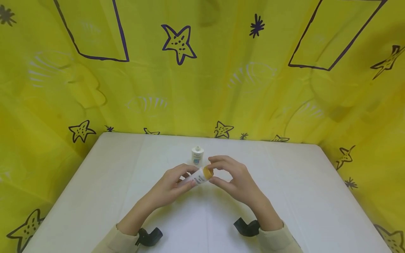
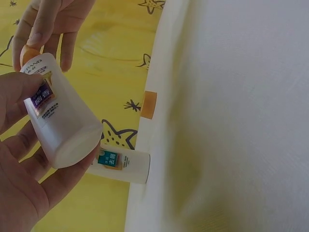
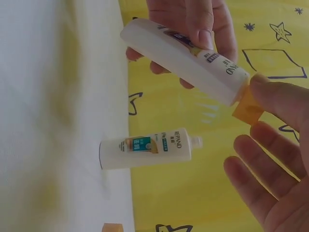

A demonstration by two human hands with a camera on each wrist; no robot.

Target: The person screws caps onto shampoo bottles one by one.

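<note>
My left hand grips a white shampoo bottle with a purple label by its body. The bottle is tilted, its orange cap pointing up towards my right hand. My right thumb and index finger pinch that cap, and the other fingers spread loosely below it in the right wrist view. Behind the hands a second white shampoo bottle stands upright, its bare nozzle showing and a teal label on its front.
A loose orange cap lies on the white table near the standing bottle. A yellow curtain with star drawings hangs behind the table and along its sides. Black camera mounts sit at both wrists.
</note>
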